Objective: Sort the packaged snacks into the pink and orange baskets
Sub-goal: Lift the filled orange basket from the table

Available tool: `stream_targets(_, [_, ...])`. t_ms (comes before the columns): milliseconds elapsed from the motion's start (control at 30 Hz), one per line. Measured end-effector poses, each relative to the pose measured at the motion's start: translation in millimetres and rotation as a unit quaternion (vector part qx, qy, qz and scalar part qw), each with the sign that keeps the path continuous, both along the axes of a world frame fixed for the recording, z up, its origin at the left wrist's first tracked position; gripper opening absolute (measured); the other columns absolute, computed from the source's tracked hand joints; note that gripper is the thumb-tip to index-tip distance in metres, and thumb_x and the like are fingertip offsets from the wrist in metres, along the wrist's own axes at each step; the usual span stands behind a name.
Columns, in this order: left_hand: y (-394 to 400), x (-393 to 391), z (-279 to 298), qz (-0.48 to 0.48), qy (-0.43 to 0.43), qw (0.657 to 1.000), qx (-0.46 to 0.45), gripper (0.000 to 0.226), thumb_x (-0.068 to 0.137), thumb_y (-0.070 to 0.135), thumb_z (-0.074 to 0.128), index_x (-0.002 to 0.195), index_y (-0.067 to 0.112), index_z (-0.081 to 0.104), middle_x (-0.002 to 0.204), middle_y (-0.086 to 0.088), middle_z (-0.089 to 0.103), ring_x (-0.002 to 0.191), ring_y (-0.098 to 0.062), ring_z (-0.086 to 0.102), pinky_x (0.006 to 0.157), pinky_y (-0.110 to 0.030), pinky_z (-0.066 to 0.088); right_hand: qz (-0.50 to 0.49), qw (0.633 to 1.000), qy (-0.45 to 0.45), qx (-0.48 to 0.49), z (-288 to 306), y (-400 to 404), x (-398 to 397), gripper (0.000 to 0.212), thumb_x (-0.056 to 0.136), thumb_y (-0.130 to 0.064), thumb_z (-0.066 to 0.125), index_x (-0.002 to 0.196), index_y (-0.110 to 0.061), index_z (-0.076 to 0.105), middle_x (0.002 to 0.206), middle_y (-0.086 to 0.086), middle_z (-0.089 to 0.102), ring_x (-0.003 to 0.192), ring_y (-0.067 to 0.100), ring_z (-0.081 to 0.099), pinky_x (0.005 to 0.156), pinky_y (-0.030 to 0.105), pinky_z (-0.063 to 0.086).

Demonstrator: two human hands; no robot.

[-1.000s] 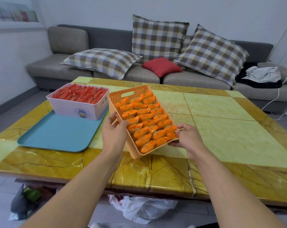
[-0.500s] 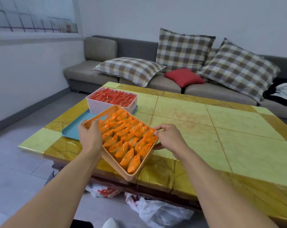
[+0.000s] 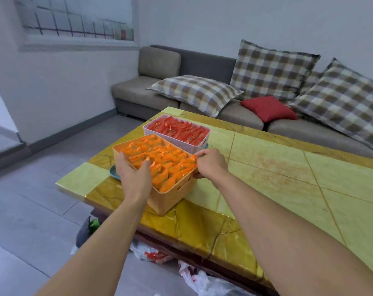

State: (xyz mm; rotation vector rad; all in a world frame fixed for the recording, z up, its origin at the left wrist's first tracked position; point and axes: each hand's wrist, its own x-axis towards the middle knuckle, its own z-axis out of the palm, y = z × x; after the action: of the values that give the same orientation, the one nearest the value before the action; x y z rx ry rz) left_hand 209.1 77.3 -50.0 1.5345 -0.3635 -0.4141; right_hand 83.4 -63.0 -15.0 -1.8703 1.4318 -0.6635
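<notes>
- The orange basket (image 3: 172, 196) sits at centre-left of the frame on the near left corner of the table (image 3: 288, 167). It is filled with orange snack packets (image 3: 159, 161).
- The pink basket (image 3: 199, 144) lies just beyond it, towards the upper centre, and holds red snack packets (image 3: 178, 128). The two baskets stand side by side and close; whether their walls touch cannot be told.
- The long axis of the orange basket runs from upper left to lower right in the frame, parallel to the pink basket.
- The left hand (image 3: 135, 175) grasps the basket's left long rim, fingers curled over the edge onto the packets.
- The right hand (image 3: 211, 164) pinches the right end rim, thumb above and fingers beneath.
- Both hands are on the basket, one at each side.
- A teal tray (image 3: 114, 175) shows only as a sliver beneath the basket's left side.
- Change against half a second ago: the basket was tilted and held above the table edge, clear of the pink basket. It now stands level beside it, apparently resting on the tray.
- Judgement: the sort appears complete; release of both hands remains.
</notes>
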Motion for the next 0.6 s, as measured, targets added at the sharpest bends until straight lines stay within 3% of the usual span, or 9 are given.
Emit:
stream_targets(100, [-11.2, -6.3, 1.2, -0.014, -0.019, 0.999, 0.022, 0.082, 0.097, 0.033, 0.061, 0.161, 0.032, 0.009, 0.168, 0.01, 0.007, 0.154, -0.018, 0.011, 0.124, -0.05, 0.019, -0.016, 0.999, -0.026, -0.02, 1.2, -10.1, 15.5, 0.023, 0.09, -0.015, 0.059, 0.102, -0.029, 0.074, 0.11, -0.003, 0.07, 0.088, 0.025, 0.071, 0.076, 0.041, 0.063])
stream_targets(200, [-19.4, -12.2, 2.6, -0.019, -0.03, 0.999, 0.041, 0.081, 0.099, 0.028, 0.059, 0.162, 0.026, 0.008, 0.169, 0.009, -0.004, 0.155, -0.015, 0.001, 0.122, -0.041, 0.012, -0.022, 0.998, 0.005, -0.058, 2.9, -21.6, 22.2, 0.032, 0.092, -0.014, 0.059, 0.12, -0.027, 0.067, 0.119, 0.0, 0.066, 0.103, 0.023, 0.066, 0.086, 0.033, 0.057])
stream_targets(300, [-25.8, -18.5, 0.0, -0.034, -0.022, 0.998, 0.047, 0.079, 0.1, 0.022, 0.058, 0.162, 0.023, 0.008, 0.168, 0.009, -0.012, 0.155, -0.016, -0.001, 0.122, -0.04, 0.015, -0.009, 0.996, 0.039, -0.082, -0.2, -30.4, 26.7, 0.043, 0.09, -0.012, 0.062, 0.132, -0.023, 0.059, 0.129, 0.002, 0.061, 0.111, 0.023, 0.063, 0.087, 0.03, 0.053])
stream_targets(367, [-32.0, -20.9, -3.7, -0.031, -0.023, 0.998, 0.05, 0.077, 0.1, 0.02, 0.057, 0.162, 0.023, 0.01, 0.167, 0.011, -0.016, 0.155, -0.018, 0.0, 0.123, -0.043, 0.019, -0.007, 0.991, 0.084, -0.103, -2.6, -34.3, 29.3, 0.047, 0.093, -0.021, 0.063, 0.139, -0.026, 0.054, 0.136, 0.001, 0.053, 0.11, 0.025, 0.063, 0.084, 0.032, 0.052])
stream_targets(467, [-38.7, -24.3, -5.0, -0.016, -0.016, 0.998, 0.062, 0.074, 0.102, 0.02, 0.053, 0.161, 0.025, 0.01, 0.167, 0.012, -0.017, 0.156, -0.02, 0.0, 0.123, -0.049, 0.023, -0.002, 0.98, 0.153, -0.13, -0.7, -40.2, 28.7, 0.046, 0.099, -0.037, 0.056, 0.145, -0.032, 0.049, 0.141, 0.001, 0.043, 0.114, 0.028, 0.062, 0.085, 0.035, 0.048])
stream_targets(600, [-41.7, -30.3, -5.6, -0.015, -0.023, 0.998, 0.062, 0.067, 0.106, 0.021, 0.044, 0.162, 0.026, 0.008, 0.166, 0.013, -0.02, 0.156, -0.019, -0.004, 0.124, -0.045, 0.016, 0.011, 0.977, 0.191, -0.096, -3.0, -54.0, 30.2, 0.042, 0.1, -0.033, 0.05, 0.141, -0.033, 0.055, 0.144, 0.001, 0.047, 0.121, 0.027, 0.058, 0.094, 0.037, 0.05])
